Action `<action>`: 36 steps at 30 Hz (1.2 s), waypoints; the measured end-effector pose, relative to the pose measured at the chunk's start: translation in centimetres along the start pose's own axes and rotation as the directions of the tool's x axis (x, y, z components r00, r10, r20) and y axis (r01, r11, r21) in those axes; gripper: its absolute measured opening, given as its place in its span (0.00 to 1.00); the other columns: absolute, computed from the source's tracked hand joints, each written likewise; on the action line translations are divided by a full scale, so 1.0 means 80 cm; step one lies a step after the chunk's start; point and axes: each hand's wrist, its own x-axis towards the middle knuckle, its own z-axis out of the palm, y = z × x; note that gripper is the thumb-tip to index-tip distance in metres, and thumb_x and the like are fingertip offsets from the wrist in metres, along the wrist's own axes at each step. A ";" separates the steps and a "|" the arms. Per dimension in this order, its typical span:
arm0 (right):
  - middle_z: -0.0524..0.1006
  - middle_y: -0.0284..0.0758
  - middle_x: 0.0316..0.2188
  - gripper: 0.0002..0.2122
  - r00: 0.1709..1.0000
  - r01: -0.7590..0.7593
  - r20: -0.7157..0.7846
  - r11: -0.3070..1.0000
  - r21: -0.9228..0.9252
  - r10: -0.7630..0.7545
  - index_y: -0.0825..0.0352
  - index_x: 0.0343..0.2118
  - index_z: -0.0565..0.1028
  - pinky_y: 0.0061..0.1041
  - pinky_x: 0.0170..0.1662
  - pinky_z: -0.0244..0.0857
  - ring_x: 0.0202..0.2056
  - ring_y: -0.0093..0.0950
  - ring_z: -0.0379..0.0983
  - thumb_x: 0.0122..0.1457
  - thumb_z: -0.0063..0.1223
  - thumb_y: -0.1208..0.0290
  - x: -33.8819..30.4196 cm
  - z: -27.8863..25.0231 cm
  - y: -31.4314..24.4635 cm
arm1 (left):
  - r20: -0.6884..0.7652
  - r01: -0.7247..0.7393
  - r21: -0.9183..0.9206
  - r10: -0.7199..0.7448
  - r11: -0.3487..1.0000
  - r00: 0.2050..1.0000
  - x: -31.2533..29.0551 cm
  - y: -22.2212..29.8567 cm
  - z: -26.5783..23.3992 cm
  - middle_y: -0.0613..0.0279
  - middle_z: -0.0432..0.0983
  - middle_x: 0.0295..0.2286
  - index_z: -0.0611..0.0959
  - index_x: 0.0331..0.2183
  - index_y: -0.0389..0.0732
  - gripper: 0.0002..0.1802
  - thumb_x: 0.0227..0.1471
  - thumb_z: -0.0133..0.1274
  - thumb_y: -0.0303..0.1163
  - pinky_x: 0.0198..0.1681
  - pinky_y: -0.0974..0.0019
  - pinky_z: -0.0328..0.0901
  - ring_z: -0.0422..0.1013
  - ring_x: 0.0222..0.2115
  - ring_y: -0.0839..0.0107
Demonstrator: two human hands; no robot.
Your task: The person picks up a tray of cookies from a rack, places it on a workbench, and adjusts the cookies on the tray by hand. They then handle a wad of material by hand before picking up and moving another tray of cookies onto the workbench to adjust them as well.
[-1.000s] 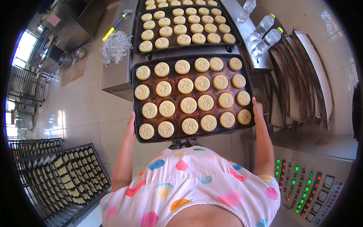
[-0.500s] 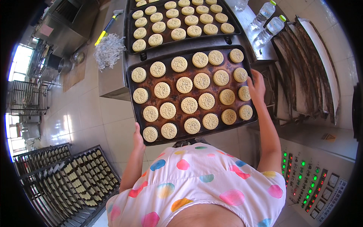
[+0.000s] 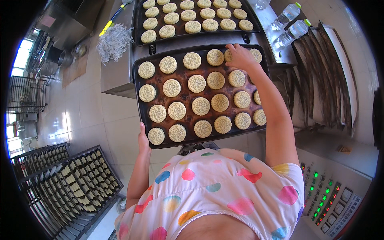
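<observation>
Tray (image 3: 184,96) full of round, stamped cookies (image 3: 201,106) sits in the middle, its long axis running nearly from nine to three o'clock, the three o'clock end swung slightly toward two. Its short sides point roughly at twelve and six; the twelve o'clock side lies over the steel table (image 3: 120,72), while the six o'clock side juts past the table's edge, toward the spotted shirt (image 3: 200,188).

Left hand (image 3: 144,139) is at the tray's eight o'clock corner, thumb upright beside the rim; the other fingers are hidden, so I cannot tell how tightly they hold.

Right hand (image 3: 242,58) reaches over the tray between one and two o'clock, fingers bent down close together onto a cookie in the farthest row. They partly cover it, and I cannot tell whether they pinch it.

Around the tray, a second tray (image 3: 180,35) of cookies lies at twelve, a mop head (image 3: 114,42) at ten, and clear bottles (image 3: 294,34) near two. A panel (image 3: 332,192) with green lights stands at four, and a loaded rack (image 3: 76,188) at eight.
</observation>
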 end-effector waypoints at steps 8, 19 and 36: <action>0.69 0.42 0.39 0.28 0.990 0.041 0.142 0.977 -0.209 -0.011 0.58 0.47 0.67 0.33 0.44 0.62 0.41 0.37 0.69 0.39 0.60 0.60 0.008 -0.010 -0.014 | -0.035 0.049 0.011 -0.049 0.999 0.998 0.005 -0.004 -0.008 0.54 0.70 0.40 0.69 0.44 0.27 0.40 0.48 0.44 0.59 0.44 0.67 0.63 0.69 0.39 0.68; 0.70 0.40 0.35 0.27 0.998 -0.044 -0.058 0.976 -0.214 0.033 0.62 0.45 0.67 0.32 0.44 0.60 0.40 0.35 0.68 0.40 0.60 0.57 -0.011 -0.004 -0.006 | -0.107 -0.037 0.090 0.046 0.995 0.993 -0.022 0.021 0.018 0.55 0.71 0.39 0.70 0.43 0.27 0.39 0.49 0.44 0.58 0.44 0.67 0.63 0.69 0.38 0.68; 0.69 0.39 0.35 0.26 0.962 0.252 -0.143 0.960 0.126 -0.234 0.65 0.41 0.68 0.35 0.46 0.57 0.40 0.38 0.66 0.41 0.60 0.54 -0.082 -0.001 -0.140 | -0.061 0.026 0.057 -0.022 0.998 0.998 0.001 -0.001 -0.006 0.51 0.70 0.40 0.69 0.43 0.23 0.41 0.50 0.43 0.59 0.46 0.67 0.60 0.67 0.40 0.68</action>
